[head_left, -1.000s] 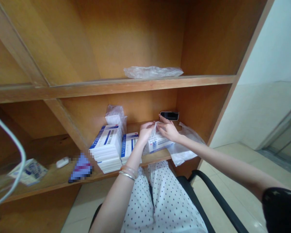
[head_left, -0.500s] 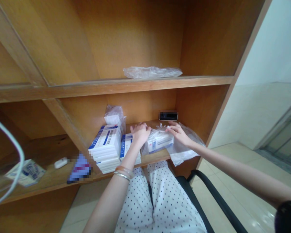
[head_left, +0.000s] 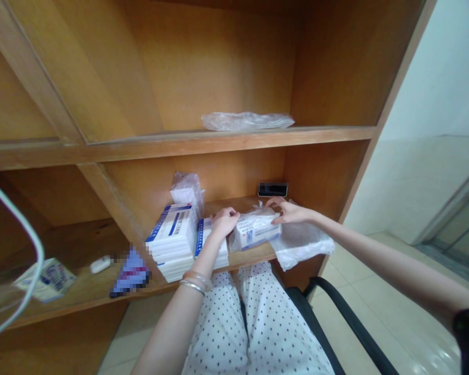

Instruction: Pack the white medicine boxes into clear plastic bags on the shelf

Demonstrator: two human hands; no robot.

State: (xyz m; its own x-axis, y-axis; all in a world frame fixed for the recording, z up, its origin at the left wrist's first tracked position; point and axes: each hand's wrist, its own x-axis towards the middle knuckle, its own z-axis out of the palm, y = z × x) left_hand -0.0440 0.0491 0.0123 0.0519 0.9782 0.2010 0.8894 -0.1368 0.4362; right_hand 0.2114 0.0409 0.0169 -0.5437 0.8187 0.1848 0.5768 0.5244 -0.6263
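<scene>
A person's left hand (head_left: 224, 221) is resting on a stack of medicine boxes (head_left: 211, 245), just left of a plastic-wrapped box (head_left: 255, 229), while the right hand (head_left: 291, 211) is lying on that box's far side. A taller stack of boxes (head_left: 172, 242) is standing to the left, a plastic bag (head_left: 301, 249) is lying to the right, and a phone (head_left: 272, 189) is sitting behind, all on a wooden shelf (head_left: 254, 259). Farther left on it, a small carton (head_left: 49, 279) is lying. A crumpled plastic sheet (head_left: 247, 121) is resting on the shelf above.
</scene>
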